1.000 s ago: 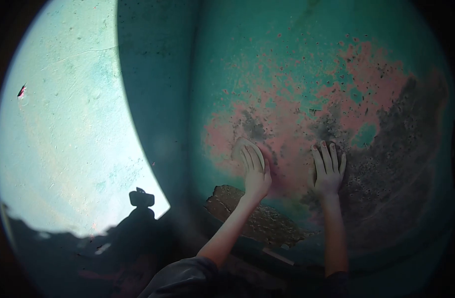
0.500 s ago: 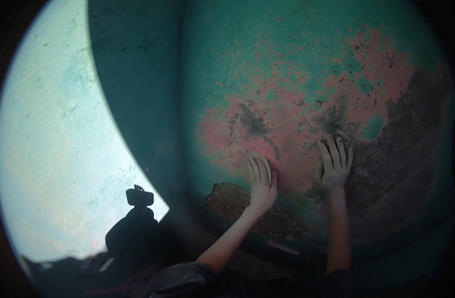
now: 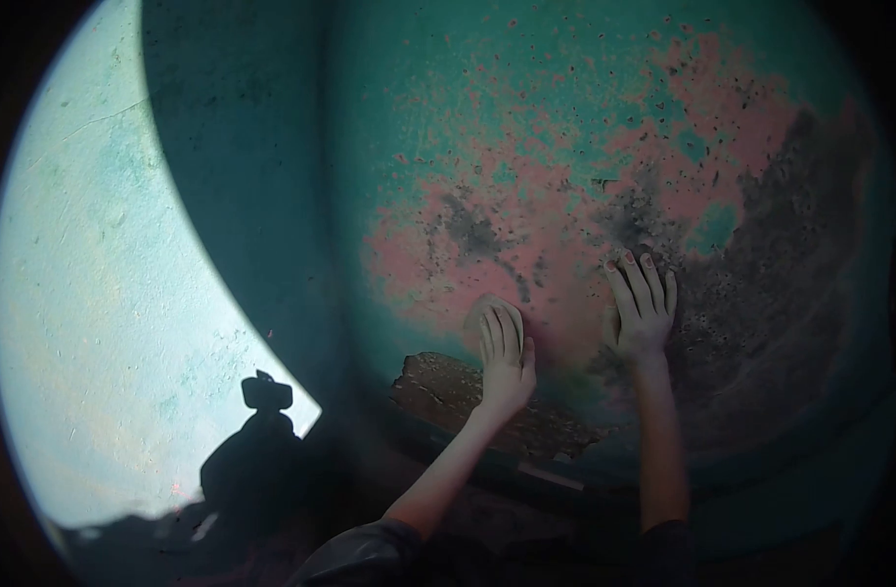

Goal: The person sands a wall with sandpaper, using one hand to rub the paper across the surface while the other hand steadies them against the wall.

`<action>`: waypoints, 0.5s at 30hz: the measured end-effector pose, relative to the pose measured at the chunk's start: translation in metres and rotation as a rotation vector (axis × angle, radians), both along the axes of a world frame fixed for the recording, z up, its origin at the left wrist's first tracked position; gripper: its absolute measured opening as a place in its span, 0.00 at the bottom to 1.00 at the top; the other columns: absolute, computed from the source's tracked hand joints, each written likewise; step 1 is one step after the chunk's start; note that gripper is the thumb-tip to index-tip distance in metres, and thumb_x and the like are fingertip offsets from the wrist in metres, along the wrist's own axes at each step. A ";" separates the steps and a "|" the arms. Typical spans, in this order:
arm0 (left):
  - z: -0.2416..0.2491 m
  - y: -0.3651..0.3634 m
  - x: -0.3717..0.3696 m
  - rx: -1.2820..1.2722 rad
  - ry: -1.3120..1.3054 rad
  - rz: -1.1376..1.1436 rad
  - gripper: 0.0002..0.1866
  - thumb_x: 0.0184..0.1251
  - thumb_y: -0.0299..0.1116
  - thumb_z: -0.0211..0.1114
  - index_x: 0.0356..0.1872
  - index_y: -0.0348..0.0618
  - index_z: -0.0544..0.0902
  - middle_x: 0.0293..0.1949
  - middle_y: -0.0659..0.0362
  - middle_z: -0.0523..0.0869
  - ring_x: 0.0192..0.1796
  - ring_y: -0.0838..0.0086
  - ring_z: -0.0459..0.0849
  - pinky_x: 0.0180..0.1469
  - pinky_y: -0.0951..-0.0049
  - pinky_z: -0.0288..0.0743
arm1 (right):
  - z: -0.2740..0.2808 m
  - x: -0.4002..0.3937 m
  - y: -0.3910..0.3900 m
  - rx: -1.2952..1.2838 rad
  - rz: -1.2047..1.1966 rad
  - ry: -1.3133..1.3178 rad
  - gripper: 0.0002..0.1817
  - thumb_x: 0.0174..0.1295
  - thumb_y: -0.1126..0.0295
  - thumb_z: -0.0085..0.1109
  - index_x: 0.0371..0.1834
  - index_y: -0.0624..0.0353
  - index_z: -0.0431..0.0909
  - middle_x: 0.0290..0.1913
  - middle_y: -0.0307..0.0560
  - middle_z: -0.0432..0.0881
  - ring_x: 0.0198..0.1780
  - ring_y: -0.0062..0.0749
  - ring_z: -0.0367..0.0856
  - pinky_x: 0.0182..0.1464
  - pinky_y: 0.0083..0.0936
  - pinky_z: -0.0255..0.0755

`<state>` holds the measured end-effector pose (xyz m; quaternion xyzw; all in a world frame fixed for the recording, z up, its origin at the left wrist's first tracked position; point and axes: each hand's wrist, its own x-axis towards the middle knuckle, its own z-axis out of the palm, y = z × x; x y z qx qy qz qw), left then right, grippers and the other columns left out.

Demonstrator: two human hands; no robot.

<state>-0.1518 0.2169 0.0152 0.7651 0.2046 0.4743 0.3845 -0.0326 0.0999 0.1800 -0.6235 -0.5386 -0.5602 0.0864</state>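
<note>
My left hand (image 3: 505, 364) lies against the curved, peeling wall (image 3: 565, 225), pressing a pale, rounded flat pad (image 3: 488, 305) under its fingers. The pad's edge shows beyond the fingertips, over the pink part of the surface. To the right, my right hand (image 3: 644, 305) rests flat on the same wall with fingers stretched and slightly apart. Its fingertips reach a dark grey patch (image 3: 632, 213). Around both hands, green paint gives way to pink and bare grey areas.
A brown, rough-edged board-like piece (image 3: 448, 391) sits below my left hand, partly behind the forearm. Left of the wall's dark vertical crease, a bright sunlit area (image 3: 106, 274) carries a person's shadow (image 3: 257, 460). A short pale strip (image 3: 551, 476) lies low in the middle.
The view has shifted, so the wall appears farther left and slightly higher. Against the wall, my left hand and the pad have slid slightly right and down. My right hand stays near the dark patch.
</note>
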 end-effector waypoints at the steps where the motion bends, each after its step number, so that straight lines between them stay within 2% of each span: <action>1: 0.007 0.019 -0.006 -0.027 -0.006 0.038 0.37 0.81 0.41 0.45 0.78 0.30 0.41 0.77 0.30 0.36 0.80 0.36 0.33 0.78 0.43 0.35 | 0.000 0.001 -0.002 -0.026 -0.011 -0.007 0.27 0.60 0.65 0.52 0.66 0.44 0.77 0.70 0.41 0.73 0.72 0.39 0.69 0.75 0.51 0.53; 3: 0.022 0.069 -0.015 -0.201 -0.142 0.136 0.37 0.82 0.42 0.44 0.78 0.30 0.40 0.78 0.31 0.36 0.80 0.36 0.33 0.78 0.45 0.34 | -0.003 0.004 -0.009 -0.048 -0.031 -0.011 0.27 0.60 0.65 0.52 0.66 0.44 0.77 0.71 0.40 0.73 0.72 0.38 0.69 0.75 0.50 0.53; 6: 0.020 0.063 -0.001 -0.171 -0.136 0.217 0.38 0.82 0.43 0.44 0.77 0.28 0.39 0.78 0.31 0.34 0.79 0.36 0.33 0.79 0.47 0.33 | -0.010 0.008 -0.016 -0.071 -0.050 -0.021 0.28 0.60 0.64 0.51 0.67 0.44 0.77 0.71 0.40 0.73 0.72 0.36 0.69 0.75 0.48 0.53; 7: 0.018 0.031 0.009 -0.221 -0.134 0.151 0.38 0.83 0.43 0.43 0.77 0.28 0.37 0.78 0.32 0.32 0.80 0.38 0.29 0.78 0.46 0.30 | -0.011 0.008 -0.016 -0.069 -0.053 -0.020 0.28 0.60 0.64 0.51 0.66 0.43 0.77 0.71 0.39 0.73 0.72 0.36 0.69 0.75 0.48 0.52; 10: 0.001 -0.054 0.030 -0.041 -0.038 -0.040 0.37 0.82 0.40 0.44 0.77 0.28 0.38 0.77 0.30 0.32 0.79 0.35 0.28 0.77 0.42 0.29 | -0.009 0.009 -0.019 -0.086 -0.023 0.003 0.27 0.60 0.64 0.50 0.66 0.43 0.78 0.71 0.39 0.73 0.72 0.35 0.69 0.75 0.48 0.52; 13: 0.012 -0.033 0.018 -0.152 -0.061 -0.104 0.37 0.82 0.40 0.44 0.78 0.29 0.38 0.77 0.31 0.32 0.79 0.36 0.28 0.78 0.43 0.29 | -0.006 0.014 -0.036 -0.103 -0.005 0.015 0.27 0.61 0.65 0.52 0.66 0.43 0.78 0.70 0.38 0.74 0.72 0.35 0.69 0.75 0.48 0.52; 15: 0.025 0.006 0.010 -0.191 -0.121 0.083 0.36 0.82 0.42 0.44 0.78 0.32 0.40 0.78 0.32 0.36 0.79 0.34 0.33 0.78 0.41 0.34 | -0.005 0.023 -0.055 -0.098 -0.010 0.003 0.26 0.61 0.65 0.52 0.66 0.43 0.78 0.70 0.38 0.74 0.72 0.35 0.69 0.75 0.48 0.52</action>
